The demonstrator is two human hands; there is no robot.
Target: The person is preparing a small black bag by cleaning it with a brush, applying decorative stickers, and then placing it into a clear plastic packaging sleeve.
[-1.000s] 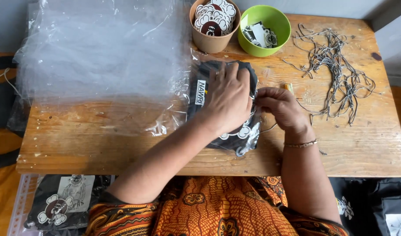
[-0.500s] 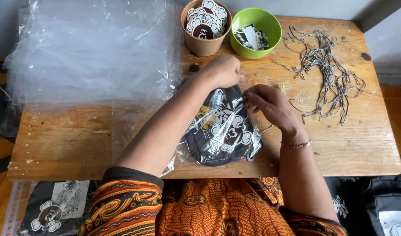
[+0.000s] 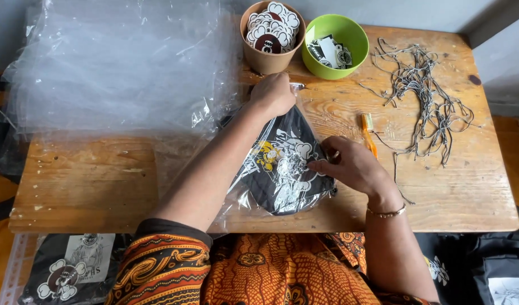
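A black printed cloth item in a clear plastic bag (image 3: 282, 169) lies on the wooden table (image 3: 90, 186) in front of me. My left hand (image 3: 273, 93) is closed on the bag's far top end, just below the brown cup. My right hand (image 3: 350, 164) rests flat on the bag's right side, fingers pressing on the plastic. The cloth shows white cartoon prints and a yellow patch through the film.
A tall pile of clear plastic bags (image 3: 118, 68) covers the table's left back. A brown cup of stickers (image 3: 270, 34) and a green bowl of tags (image 3: 334, 45) stand at the back. Cords (image 3: 423, 96) lie right, beside an orange brush (image 3: 369, 133). Packed items (image 3: 67, 271) sit below left.
My left hand has slid from the middle of the bagged cloth up to its far end. My right hand has moved down onto the bag's right side. The orange brush has come into view.
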